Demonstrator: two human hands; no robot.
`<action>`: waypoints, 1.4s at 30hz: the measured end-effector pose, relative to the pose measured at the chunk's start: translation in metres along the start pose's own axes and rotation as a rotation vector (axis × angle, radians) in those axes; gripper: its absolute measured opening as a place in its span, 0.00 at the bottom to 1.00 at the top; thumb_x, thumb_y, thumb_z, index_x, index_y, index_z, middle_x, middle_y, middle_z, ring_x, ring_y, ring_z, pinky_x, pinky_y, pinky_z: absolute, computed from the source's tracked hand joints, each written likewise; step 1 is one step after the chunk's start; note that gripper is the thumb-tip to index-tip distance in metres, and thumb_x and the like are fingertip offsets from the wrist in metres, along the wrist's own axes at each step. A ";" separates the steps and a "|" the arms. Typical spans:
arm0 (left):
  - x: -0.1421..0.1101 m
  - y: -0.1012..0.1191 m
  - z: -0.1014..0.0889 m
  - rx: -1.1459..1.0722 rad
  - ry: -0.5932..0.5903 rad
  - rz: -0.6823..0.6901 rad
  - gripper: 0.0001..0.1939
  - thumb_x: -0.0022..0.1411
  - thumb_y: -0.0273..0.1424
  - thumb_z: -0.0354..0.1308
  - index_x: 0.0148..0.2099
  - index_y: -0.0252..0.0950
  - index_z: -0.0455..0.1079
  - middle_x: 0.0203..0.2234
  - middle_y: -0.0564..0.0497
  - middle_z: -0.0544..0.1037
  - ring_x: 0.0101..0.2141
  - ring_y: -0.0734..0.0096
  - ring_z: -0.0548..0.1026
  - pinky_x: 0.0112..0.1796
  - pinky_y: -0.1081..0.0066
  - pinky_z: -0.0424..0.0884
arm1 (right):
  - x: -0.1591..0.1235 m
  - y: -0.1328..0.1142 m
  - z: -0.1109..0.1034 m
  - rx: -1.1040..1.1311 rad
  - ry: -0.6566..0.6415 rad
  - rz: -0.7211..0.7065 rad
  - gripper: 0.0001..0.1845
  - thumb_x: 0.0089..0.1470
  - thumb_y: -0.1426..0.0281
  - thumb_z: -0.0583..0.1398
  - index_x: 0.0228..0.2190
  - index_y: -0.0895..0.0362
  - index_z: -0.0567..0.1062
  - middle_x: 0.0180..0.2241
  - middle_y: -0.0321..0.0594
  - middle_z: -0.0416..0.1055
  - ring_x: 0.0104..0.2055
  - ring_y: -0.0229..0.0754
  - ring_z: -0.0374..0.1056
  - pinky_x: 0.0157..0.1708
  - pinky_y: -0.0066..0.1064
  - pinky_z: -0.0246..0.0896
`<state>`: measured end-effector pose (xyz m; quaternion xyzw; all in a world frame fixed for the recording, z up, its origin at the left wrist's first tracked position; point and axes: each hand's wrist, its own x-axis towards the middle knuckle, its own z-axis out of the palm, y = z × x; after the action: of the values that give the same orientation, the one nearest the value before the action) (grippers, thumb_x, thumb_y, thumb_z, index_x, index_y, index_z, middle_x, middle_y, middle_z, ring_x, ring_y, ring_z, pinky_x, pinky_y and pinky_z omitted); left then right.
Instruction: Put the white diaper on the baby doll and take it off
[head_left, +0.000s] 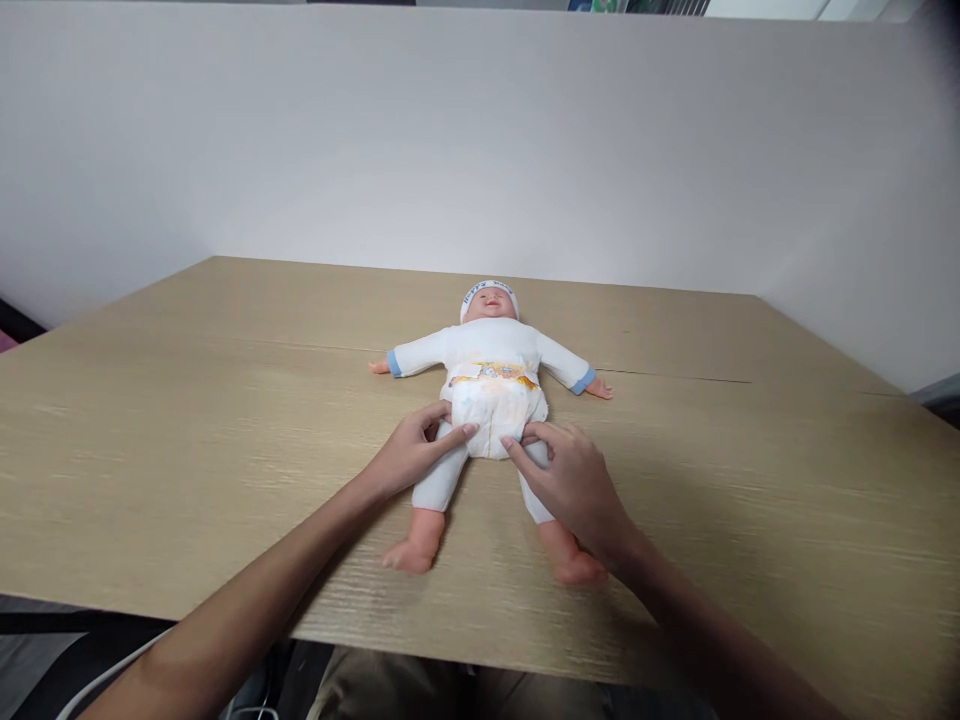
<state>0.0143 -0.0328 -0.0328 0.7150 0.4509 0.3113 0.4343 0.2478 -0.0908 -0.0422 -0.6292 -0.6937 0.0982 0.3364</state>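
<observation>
Doll (491, 305) on its back on the table (225, 430), head toward the white wall (480, 150), feet toward the person. Arms spread, legs parted. Wears a white suit (491, 338) with blue cuffs, and a lettered cap (480, 291).

Diaper (491, 405) holds the doll's hips and lower belly, over the suit; coloured print across its waist. Suited legs come out below, bare feet beyond. Back of diaper hidden.

Left hand (409, 450) at the diaper's lower edge, by one leg: thumb tip on the front panel, forefinger at the side, a gap between them. Right hand (581, 485) at the opposite leg edge: thumb and forefinger close together, tips touching the diaper. Cannot tell whether either hand has the edge pinched. Diaper's front panel lies between the two hands, thumbs facing each other across it.
</observation>
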 end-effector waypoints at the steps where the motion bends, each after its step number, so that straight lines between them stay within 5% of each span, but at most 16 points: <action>1: 0.000 0.000 0.000 0.001 0.002 0.003 0.22 0.70 0.52 0.63 0.46 0.37 0.78 0.31 0.55 0.73 0.31 0.69 0.64 0.33 0.68 0.59 | 0.000 0.000 0.000 -0.015 0.002 -0.002 0.15 0.67 0.56 0.64 0.31 0.51 0.79 0.35 0.39 0.83 0.40 0.53 0.73 0.44 0.42 0.58; 9: 0.002 -0.002 0.000 -0.058 0.014 -0.002 0.21 0.69 0.51 0.65 0.45 0.37 0.78 0.33 0.53 0.76 0.33 0.68 0.68 0.35 0.68 0.63 | 0.006 0.008 0.003 0.162 -0.067 0.040 0.16 0.65 0.55 0.63 0.31 0.52 0.77 0.36 0.38 0.82 0.43 0.52 0.72 0.47 0.42 0.60; 16: 0.005 -0.010 -0.001 -0.222 -0.011 0.012 0.24 0.66 0.53 0.67 0.47 0.36 0.79 0.39 0.48 0.82 0.38 0.63 0.76 0.38 0.66 0.72 | 0.007 0.012 0.003 0.341 -0.065 0.143 0.18 0.63 0.52 0.64 0.31 0.53 0.79 0.32 0.36 0.79 0.36 0.45 0.70 0.37 0.35 0.61; 25: 0.008 -0.012 0.001 -0.229 0.081 0.031 0.23 0.63 0.51 0.71 0.43 0.35 0.81 0.36 0.49 0.83 0.34 0.67 0.76 0.35 0.70 0.70 | 0.003 0.016 0.004 0.027 0.247 -0.178 0.13 0.64 0.58 0.69 0.33 0.53 0.83 0.40 0.42 0.77 0.43 0.48 0.71 0.47 0.40 0.65; 32: 0.002 -0.011 -0.001 -0.112 0.238 0.115 0.21 0.64 0.48 0.71 0.46 0.35 0.83 0.42 0.46 0.87 0.42 0.61 0.81 0.43 0.66 0.74 | 0.005 0.016 0.001 0.014 0.281 -0.249 0.13 0.66 0.60 0.67 0.32 0.54 0.80 0.35 0.39 0.73 0.38 0.44 0.70 0.43 0.37 0.65; 37: 0.002 -0.022 -0.010 -0.010 0.347 0.225 0.26 0.79 0.50 0.50 0.42 0.36 0.79 0.36 0.47 0.86 0.40 0.62 0.80 0.46 0.64 0.73 | 0.019 0.038 0.001 0.085 0.400 -0.217 0.16 0.70 0.62 0.59 0.30 0.54 0.73 0.30 0.36 0.69 0.34 0.42 0.67 0.41 0.35 0.63; 42: 0.036 -0.050 -0.030 0.438 0.568 0.291 0.18 0.77 0.45 0.53 0.53 0.36 0.74 0.50 0.41 0.82 0.51 0.53 0.75 0.58 0.54 0.68 | 0.066 0.087 0.013 -0.086 0.474 -0.158 0.16 0.68 0.61 0.58 0.50 0.56 0.76 0.50 0.51 0.77 0.53 0.55 0.69 0.58 0.47 0.62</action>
<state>-0.0153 0.0209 -0.0630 0.7324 0.5030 0.4518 0.0803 0.3114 -0.0087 -0.0781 -0.5924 -0.6459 -0.1084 0.4692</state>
